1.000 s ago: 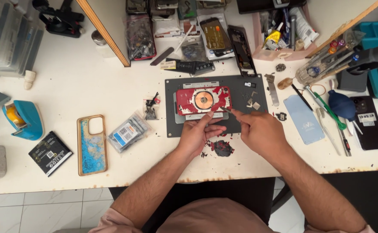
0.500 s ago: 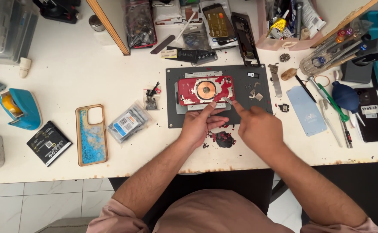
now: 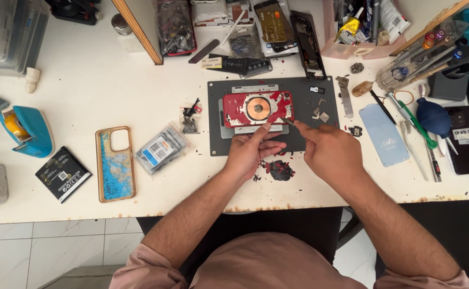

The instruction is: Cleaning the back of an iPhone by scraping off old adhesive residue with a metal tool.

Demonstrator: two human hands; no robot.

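1. The phone [image 3: 258, 108], its back red with cracked, flaking glass and a copper coil ring at its middle, lies flat on a dark mat [image 3: 218, 144]; its long axis runs left to right across the view.
2. The left hand [image 3: 251, 151] is just below the phone; its fingers [image 3: 263, 130] are stretched out, the tips pressing on the lower edge.
3. The right hand [image 3: 328, 152] is at the phone's lower right corner, fingers pinched shut on a thin tool [image 3: 289, 122] whose tip touches that corner.
4. Red shards [image 3: 280, 170] lie on the white surface [image 3: 85, 91] between the wrists.
5. Left of the mat: a clear bag [image 3: 160, 150] with a blue-and-white label, a blue-patterned case [image 3: 115, 163], and a black square packet [image 3: 63, 174].
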